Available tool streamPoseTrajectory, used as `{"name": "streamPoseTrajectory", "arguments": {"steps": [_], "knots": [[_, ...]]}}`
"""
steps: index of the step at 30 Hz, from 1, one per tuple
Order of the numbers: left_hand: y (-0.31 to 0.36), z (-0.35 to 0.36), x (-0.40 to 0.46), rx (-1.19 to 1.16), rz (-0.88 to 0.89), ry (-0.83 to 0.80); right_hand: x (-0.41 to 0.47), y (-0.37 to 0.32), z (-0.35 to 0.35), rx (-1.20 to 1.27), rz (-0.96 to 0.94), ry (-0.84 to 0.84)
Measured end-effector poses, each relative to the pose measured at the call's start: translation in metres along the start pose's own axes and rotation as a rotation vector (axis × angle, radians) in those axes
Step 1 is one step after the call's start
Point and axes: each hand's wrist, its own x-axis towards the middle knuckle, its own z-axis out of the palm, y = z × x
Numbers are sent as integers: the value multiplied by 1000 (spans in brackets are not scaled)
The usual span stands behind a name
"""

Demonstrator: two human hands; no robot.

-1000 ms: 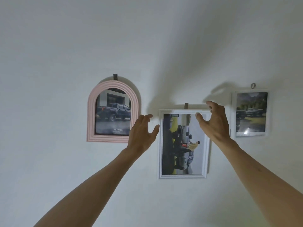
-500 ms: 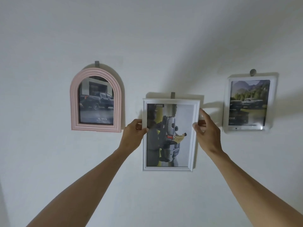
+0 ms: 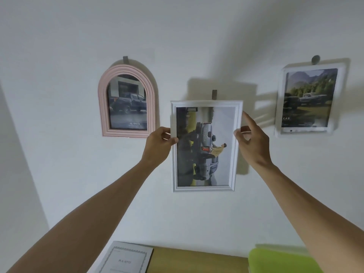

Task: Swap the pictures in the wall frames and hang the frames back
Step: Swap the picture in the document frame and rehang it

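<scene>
gripping the white frame [image 3: 204, 188] by its side rails against the wall, left hand [image 3: 157, 146] and right hand [image 3: 254, 142] pinch it just below its hook [image 3: 214, 94]. pink arched frame [image 3: 126, 99] reads "toyota"; right frame [image 3: 307, 99] shows "cab"; booklet [image 3: 126, 259] lettering is illegible and cut off.

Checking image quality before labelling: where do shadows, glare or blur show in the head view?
Head view: the middle white frame throws a broad shadow up and right on the wall; finger shadows stripe toward the right white frame, whose edges look smeared; the pink arched frame has dull glass reflection; lighting is dim.
</scene>
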Motion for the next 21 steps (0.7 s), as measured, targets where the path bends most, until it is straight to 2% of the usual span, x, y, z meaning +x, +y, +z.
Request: {"name": "streamPoseTrajectory", "arguments": {"steps": [8,14,21], "knots": [[-53,-29,-77,9,-153,-137,-89,7,30,-49,225,-158],[-89,-38,-139,106,-232,-207,-170,3,56,-229,425,-424],[-127,-27,-206,203,-196,-267,-236,-63,86,2,531,-539]]}}
